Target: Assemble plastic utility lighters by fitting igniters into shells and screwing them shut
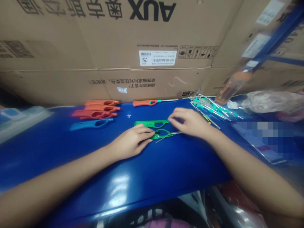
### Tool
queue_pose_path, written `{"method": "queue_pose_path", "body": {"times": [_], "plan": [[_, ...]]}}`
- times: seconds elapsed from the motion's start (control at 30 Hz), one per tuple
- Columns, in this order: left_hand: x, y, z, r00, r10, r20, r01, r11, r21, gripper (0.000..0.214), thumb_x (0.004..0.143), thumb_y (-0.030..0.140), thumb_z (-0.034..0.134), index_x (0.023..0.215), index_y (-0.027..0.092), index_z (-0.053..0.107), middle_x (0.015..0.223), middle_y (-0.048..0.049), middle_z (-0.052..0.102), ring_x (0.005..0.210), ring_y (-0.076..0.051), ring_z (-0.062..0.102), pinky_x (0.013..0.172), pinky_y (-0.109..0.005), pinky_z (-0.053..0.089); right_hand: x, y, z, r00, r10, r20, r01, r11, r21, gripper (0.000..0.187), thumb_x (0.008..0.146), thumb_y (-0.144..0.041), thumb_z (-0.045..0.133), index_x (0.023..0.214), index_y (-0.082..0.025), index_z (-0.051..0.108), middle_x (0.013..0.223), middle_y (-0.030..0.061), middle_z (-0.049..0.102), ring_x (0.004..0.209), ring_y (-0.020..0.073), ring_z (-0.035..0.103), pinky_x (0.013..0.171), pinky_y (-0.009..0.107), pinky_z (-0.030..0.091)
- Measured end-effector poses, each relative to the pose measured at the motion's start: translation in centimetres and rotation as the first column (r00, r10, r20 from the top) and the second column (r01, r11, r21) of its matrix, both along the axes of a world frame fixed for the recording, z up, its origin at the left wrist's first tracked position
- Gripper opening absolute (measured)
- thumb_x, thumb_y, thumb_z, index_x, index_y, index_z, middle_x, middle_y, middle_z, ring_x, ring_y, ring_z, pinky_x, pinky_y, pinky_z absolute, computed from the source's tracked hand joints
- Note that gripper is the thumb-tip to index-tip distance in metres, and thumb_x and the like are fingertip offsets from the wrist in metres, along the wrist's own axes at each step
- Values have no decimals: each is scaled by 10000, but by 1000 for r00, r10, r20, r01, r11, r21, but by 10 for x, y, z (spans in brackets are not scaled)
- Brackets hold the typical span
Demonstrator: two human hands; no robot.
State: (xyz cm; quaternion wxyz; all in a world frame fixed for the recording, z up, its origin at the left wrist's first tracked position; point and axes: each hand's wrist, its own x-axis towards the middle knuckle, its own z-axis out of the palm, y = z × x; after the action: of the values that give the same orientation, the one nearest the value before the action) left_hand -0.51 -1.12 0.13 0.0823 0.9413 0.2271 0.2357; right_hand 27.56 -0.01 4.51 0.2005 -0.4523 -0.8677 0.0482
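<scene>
head, blue table [171,164], cardboard [99,50], left hand [131,141] gripping green casing [156,136], right hand [190,123] grip unclear

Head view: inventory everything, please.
Lighter shells: two, green, table centre
Metal rod: one, silver, at nearer shell
Stacked shells: several, reddish, left back
Blue shell: one, blue, left
Orange lighter: one, orange, back edge
Rod assemblies: many, silver, teal, right
Small bits: few, pale, behind centre
Bottle: one, orange, right
Plastic bag: one, whitish, right
Flat item: one, bluish, right
Frame: one, blue, upper right
Plastic packaging: one, translucent, left
Cardboard: uncounted, brown, behind
Table: one, blue, beneath
Left hand: one, holding nearer shell
Right hand: one, beside farther shell
</scene>
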Motion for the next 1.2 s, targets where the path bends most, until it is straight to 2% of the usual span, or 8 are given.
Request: {"method": "queue_pose_path", "body": {"times": [0.07, 0.13, 0.23, 0.37, 0.57, 0.77, 0.97, 1.2], "plan": [[0, 1, -1, 1000, -5, 15, 5, 1000, 2, 293, 999, 226, 547, 1241, 151, 695, 1206, -122, 726, 1101, -249, 655, 974, -443, 561, 28, 18, 3, 979, -203, -13, 204, 975, 83, 254, 953, -309, 518, 956, -181, 737, 1008, 96, 708, 933, 243, 649, 824, 344, 468], [-1, 2, -2, 999, -15, 49, 16, 1000, -4, 299, 998, 225, 548, 1252, 149, 687, 1210, -123, 725, 1106, -243, 655, 977, -436, 560, 59, 37, 1, 895, -446, 23, 441, 891, 111, 245, 907, -271, 539, 990, -165, 744, 1038, 130, 692, 951, 289, 638, 834, 388, 474], [-2, 4, -4, 997, -11, 76, 13, 999, -32, 309, 995, 234, 555, 1272, 164, 672, 1214, -115, 722, 1117, -231, 651, 991, -430, 553, 99, 57, -10, 780, -619, 95, 607, 784, 126, 338, 869, -220, 554, 1144, -133, 730, 1123, 195, 640, 1096, 365, 568, 945, 474, 447], [-2, 4, -3, 998, 3, 64, 0, 999, -47, 311, 995, 234, 546, 1279, 180, 662, 1225, -107, 712, 1140, -229, 640, 1012, -424, 540, 117, 69, -30, 737, -668, 104, 661, 744, 93, 354, 845, -239, 605, 1178, -215, 725, 1303, 180, 552, 1213, 413, 458, 968, 552, 402], [-2, 1, 0, 999, 13, 47, -11, 999, -38, 345, 981, 226, 542, 1312, 198, 635, 1245, -104, 697, 1159, -238, 630, 1016, -422, 533, 113, 74, -37, 747, -665, -4, 660, 741, 124, 165, 807, -206, 624, 941, -183, 717, 1162, 162, 593, 1147, 373, 490, 935, 489, 410], [-2, 1, 0, 998, 22, 54, -21, 999, -26, 334, 987, 229, 533, 1301, 216, 645, 1244, -97, 697, 1152, -236, 636, 1019, -416, 526, 97, 70, -23, 840, -526, -133, 539, 837, 95, 150, 848, -266, 624, 910, -161, 711, 989, 126, 662, 905, 271, 597, 837, 390, 467], [-3, 1, 0, 998, 38, 54, -35, 998, -44, 321, 993, 257, 550, 1294, 217, 654, 1231, -95, 705, 1142, -236, 644, 1012, -421, 521, 44, 46, -25, 977, -152, -148, 144, 987, -67, 208, 895, -356, 645, 976, -192, 747, 904, 56, 700, 718, 170, 609, 687, 302, 486], [2, -1, -1, 946, 171, 274, -160, 985, -62, 219, 962, 277, 639, 1151, 198, 717, 1093, -63, 760, 998, -205, 677, 920, -377, 533, 3, 15, -25, 950, 191, -249, -188, 982, 35, 147, 940, -304, 630, 998, -185, 697, 891, 40, 638, 691, 130, 559, 639, 271, 469]]}}
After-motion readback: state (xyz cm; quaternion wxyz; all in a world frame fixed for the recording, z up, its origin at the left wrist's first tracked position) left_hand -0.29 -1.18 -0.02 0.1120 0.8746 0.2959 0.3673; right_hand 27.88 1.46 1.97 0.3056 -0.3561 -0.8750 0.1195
